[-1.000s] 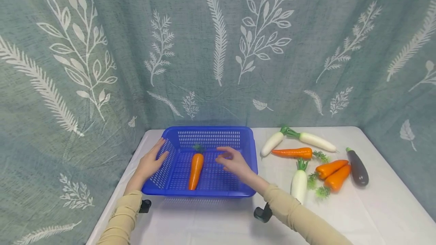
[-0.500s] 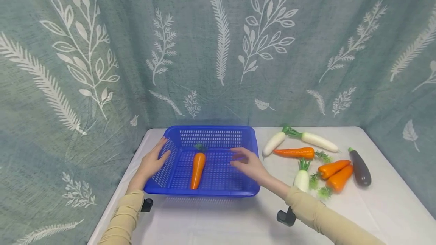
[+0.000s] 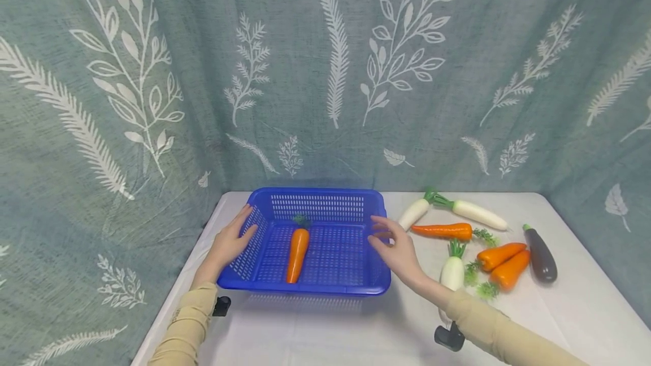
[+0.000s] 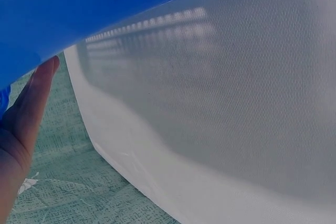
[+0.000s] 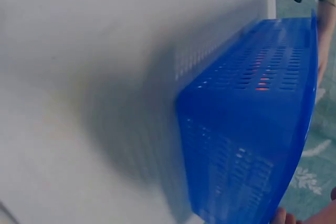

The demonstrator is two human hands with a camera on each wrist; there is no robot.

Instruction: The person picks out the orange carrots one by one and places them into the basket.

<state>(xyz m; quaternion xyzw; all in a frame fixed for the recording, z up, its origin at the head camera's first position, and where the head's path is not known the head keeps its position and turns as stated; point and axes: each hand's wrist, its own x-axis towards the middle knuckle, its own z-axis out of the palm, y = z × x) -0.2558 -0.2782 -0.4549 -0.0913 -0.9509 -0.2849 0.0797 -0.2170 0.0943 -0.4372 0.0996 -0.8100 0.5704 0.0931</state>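
Note:
A blue plastic basket (image 3: 305, 288) with perforated walls holds one orange carrot (image 3: 298, 253), its leafy top toward the back. My left hand (image 3: 226, 244) lies along the basket's left rim with fingers stretched out; in the left wrist view its thumb (image 4: 39, 85) reaches the blue rim. At the opposite side, my right hand (image 3: 399, 250) is by the right rim, fingers loosely bent and thumb apart. The right wrist view shows its fingertips (image 5: 286, 217) right at the basket's edge, most of the hand being out of frame. Neither hand touches the carrot.
Right of the basket lie several white radishes, one (image 3: 452, 273) near the right forearm and another (image 3: 478, 214) at the back. A long orange carrot (image 3: 447, 231), two stubby orange vegetables (image 3: 511, 270) with feathery leaves and an eggplant (image 3: 541, 256) lie there on the white table (image 3: 574, 321).
My right hand has moved right, from over the basket's inside to its right rim. The left hand stays on the left rim, and the carrot lies as before.

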